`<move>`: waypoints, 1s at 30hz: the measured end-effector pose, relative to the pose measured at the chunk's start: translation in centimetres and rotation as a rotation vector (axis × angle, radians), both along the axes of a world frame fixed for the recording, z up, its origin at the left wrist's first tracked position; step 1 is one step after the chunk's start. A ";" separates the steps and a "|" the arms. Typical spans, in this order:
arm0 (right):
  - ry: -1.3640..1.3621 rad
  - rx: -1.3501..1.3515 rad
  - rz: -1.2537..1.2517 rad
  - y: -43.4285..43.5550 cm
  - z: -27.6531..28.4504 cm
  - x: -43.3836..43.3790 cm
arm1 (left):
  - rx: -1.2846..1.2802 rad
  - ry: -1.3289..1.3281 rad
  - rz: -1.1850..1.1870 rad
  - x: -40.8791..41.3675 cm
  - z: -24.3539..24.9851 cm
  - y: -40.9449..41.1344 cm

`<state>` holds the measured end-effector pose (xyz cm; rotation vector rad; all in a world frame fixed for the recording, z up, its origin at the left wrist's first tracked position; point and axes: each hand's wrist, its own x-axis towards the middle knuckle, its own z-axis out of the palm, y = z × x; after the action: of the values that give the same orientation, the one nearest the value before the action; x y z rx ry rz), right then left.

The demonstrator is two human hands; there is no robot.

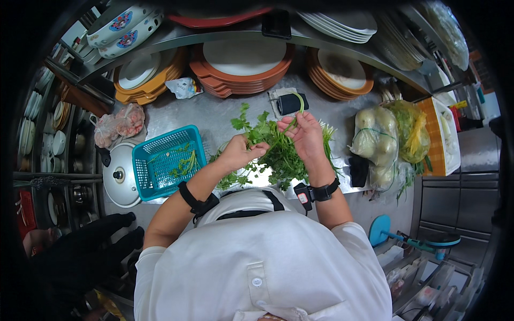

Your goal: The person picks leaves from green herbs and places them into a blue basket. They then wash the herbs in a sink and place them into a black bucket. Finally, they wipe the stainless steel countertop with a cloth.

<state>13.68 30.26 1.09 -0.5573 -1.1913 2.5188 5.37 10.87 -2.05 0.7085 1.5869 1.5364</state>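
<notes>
A long-stalked cilantro sprig (252,128) is stretched between my two hands. My left hand (242,153) pinches its leafy part, with leaves rising past the fingers. My right hand (304,132) holds the green stalk (301,102), whose pale end curves up beyond the fingers. Beneath both hands a leafy heap of cilantro (283,166) lies on the steel table (164,114), partly hidden by them, its stem ends pointing right. Left of the heap, a teal plastic basket (195,138) contains a few loose sprigs and yellowish stems.
A metal lid (118,180) and bagged pinkish food (130,120) lie at left. Stacked orange-rimmed plates (245,80) line the back beneath a shelf. Bagged round pale vegetables (373,132) and a foam box (451,132) are at right. Another person's dark-clothed legs (92,236) show lower left.
</notes>
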 end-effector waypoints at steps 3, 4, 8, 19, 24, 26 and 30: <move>0.016 -0.032 -0.019 -0.9 -0.1 0.2 | -0.030 0.129 0.010 0.3 0.6 0.5; -0.002 -0.033 -0.028 -1.2 -0.1 0.3 | -0.056 0.173 0.010 0.5 1.1 0.8; 0.041 -0.048 -0.015 -2.7 -1.4 0.7 | -0.080 0.022 0.206 0.8 -0.7 0.6; -0.098 0.681 -0.353 6.7 -0.9 6.6 | -0.547 0.511 0.155 -2.0 -6.0 -3.7; -0.913 1.381 -0.166 13.2 -8.2 10.6 | -0.754 0.638 0.028 -2.1 -8.1 -4.7; -1.054 1.485 0.021 14.3 -12.3 11.4 | -0.641 0.569 0.071 -2.0 -8.7 -4.6; -0.914 1.351 0.079 15.5 -20.0 12.8 | -0.296 0.269 0.138 -1.3 -5.3 -3.9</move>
<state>26.49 45.71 -18.94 -1.1972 -2.7310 0.8578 4.05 7.02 -7.37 0.6696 2.0505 1.3011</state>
